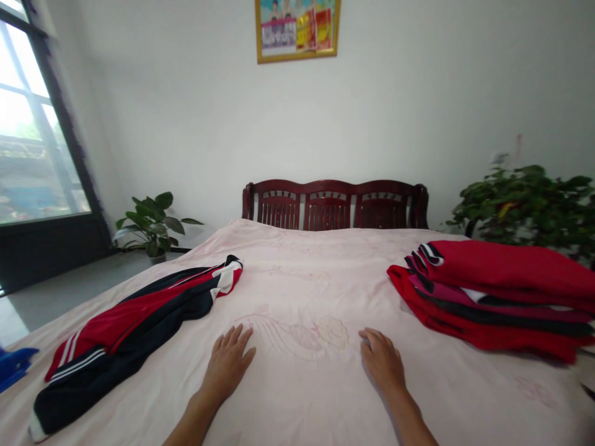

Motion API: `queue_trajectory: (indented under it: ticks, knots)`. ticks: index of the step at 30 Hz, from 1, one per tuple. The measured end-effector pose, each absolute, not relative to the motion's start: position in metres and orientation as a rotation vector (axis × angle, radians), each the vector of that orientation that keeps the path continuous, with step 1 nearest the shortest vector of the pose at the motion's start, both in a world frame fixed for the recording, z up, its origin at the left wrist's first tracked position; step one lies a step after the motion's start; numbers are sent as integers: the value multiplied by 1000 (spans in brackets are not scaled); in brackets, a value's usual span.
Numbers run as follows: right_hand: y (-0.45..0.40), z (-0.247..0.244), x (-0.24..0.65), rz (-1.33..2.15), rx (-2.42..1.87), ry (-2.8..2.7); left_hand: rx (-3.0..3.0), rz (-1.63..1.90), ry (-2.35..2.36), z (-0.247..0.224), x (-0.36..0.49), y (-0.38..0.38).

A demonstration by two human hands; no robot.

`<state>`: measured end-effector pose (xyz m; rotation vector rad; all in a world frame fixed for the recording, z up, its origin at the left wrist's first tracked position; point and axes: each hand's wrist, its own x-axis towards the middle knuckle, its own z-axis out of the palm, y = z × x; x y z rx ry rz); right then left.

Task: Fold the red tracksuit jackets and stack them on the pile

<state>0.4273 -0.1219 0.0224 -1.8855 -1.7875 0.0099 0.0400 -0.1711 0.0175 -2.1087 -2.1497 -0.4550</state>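
Left hand point(227, 364) and right hand point(382, 362) lie spread, empty, on the pink bedspread point(297, 279); a careless sweep could shove the red clothes pile point(488, 297) off the bed.

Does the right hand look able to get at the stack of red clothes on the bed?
Probably yes. The right hand rests on the pink bedspread, just left of the folded red clothes, and no object appears to stand between them, so the way looks free.

Bright daylight from the window point(37, 124) (edges warped).
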Motion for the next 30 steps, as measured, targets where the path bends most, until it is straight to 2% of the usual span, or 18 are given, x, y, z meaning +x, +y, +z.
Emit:
queue_trajectory:
  ticks: [30]
  knots:
    - [-111,10,443,196,-1762,-1730,-2132,-486,-2165,17,37,-168]
